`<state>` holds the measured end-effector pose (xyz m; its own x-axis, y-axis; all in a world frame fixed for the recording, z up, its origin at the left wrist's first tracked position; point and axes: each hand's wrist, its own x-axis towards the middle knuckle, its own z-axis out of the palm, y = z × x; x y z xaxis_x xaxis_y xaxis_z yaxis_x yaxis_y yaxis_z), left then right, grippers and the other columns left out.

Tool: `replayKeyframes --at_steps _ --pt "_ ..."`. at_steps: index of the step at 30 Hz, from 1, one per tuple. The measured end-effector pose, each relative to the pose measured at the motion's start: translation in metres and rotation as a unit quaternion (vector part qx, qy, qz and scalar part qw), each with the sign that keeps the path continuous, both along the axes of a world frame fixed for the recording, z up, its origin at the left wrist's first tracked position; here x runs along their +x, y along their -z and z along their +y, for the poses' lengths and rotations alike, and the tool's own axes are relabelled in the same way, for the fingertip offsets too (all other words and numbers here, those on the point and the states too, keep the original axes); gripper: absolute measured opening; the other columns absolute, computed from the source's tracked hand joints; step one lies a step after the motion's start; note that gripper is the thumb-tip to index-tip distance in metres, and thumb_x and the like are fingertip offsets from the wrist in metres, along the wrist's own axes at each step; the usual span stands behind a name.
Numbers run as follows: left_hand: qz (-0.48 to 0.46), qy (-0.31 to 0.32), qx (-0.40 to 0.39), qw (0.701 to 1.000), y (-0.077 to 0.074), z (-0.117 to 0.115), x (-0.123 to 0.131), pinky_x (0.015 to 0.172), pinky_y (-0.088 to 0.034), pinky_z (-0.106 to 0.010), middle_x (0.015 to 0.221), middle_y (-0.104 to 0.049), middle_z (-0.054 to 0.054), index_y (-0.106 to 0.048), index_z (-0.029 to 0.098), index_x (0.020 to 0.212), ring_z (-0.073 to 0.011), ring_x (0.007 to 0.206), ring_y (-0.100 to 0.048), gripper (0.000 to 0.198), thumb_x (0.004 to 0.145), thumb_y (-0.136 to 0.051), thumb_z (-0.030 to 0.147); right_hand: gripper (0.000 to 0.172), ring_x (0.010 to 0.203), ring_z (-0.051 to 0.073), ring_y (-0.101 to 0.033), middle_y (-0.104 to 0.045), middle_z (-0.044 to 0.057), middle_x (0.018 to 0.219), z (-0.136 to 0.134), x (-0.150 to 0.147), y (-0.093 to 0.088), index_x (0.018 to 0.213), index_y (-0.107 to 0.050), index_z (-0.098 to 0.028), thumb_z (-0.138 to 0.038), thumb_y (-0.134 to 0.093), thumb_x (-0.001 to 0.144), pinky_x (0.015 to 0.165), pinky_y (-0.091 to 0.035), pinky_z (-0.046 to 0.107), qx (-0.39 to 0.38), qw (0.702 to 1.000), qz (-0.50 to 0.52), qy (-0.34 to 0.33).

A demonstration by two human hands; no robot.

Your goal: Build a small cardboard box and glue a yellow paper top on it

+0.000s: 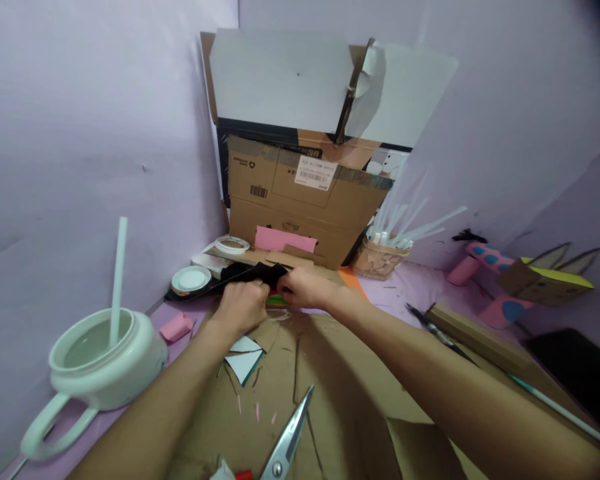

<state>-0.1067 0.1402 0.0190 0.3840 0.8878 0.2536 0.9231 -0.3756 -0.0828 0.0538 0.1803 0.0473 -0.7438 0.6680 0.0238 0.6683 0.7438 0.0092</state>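
Observation:
Both my hands reach forward to a black sheet of paper lying at the far side of the brown cardboard work surface. My left hand is closed, pinching the sheet's near edge. My right hand pinches the same sheet just to the right. A bit of green and red paper shows between the two hands. Under my left wrist lie pale blue paper scraps.
Scissors lie open at the near edge. A white pot with a white stick stands at left, tape rolls behind it. Cardboard boxes stand at the back, a basket of white tubes and pink cardboard shapes to the right.

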Motion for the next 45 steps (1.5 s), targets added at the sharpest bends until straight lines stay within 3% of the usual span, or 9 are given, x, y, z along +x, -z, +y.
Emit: replayKeyframes --at_steps 13,25,38,45 --pt "0.012 0.029 -0.034 0.999 -0.004 0.005 -0.002 0.060 -0.044 -0.030 0.082 -0.070 -0.009 -0.066 0.019 0.083 -0.0243 0.074 -0.065 0.020 0.078 -0.048 0.024 0.021 0.067 0.016 -0.061 -0.072 0.008 0.081 -0.007 0.000 0.000 0.083 -0.070 -0.017 -0.019 -0.050 0.077 0.051 -0.029 0.024 0.011 1.000 -0.021 0.015" --pt "0.013 0.040 -0.004 0.999 0.000 0.006 -0.004 0.055 -0.042 -0.028 0.080 -0.069 -0.010 -0.065 0.017 0.083 -0.0239 0.071 -0.066 0.023 0.084 -0.042 0.024 0.020 0.070 0.017 -0.063 -0.071 0.008 0.083 -0.011 0.002 0.003 0.084 -0.068 -0.017 -0.022 -0.048 0.080 0.053 -0.033 0.024 0.013 0.999 -0.023 0.021" --pt "0.009 0.042 -0.003 0.999 0.001 0.006 -0.003 0.057 -0.044 -0.030 0.080 -0.069 -0.010 -0.066 0.017 0.084 -0.0237 0.071 -0.066 0.024 0.082 -0.042 0.021 0.018 0.076 0.021 -0.065 -0.071 0.006 0.084 -0.011 0.000 0.005 0.088 -0.065 -0.020 -0.025 -0.057 0.073 0.056 -0.037 0.025 0.029 0.998 -0.047 0.006" --pt "0.010 0.039 -0.009 0.999 0.001 0.006 -0.003 0.058 -0.046 -0.029 0.080 -0.069 -0.011 -0.066 0.015 0.081 -0.0228 0.071 -0.066 0.023 0.079 -0.043 0.017 0.021 0.079 0.026 -0.065 -0.071 0.014 0.088 -0.017 -0.009 0.009 0.088 -0.065 -0.013 -0.021 -0.058 0.071 0.064 -0.043 0.029 0.048 0.996 -0.072 -0.007"
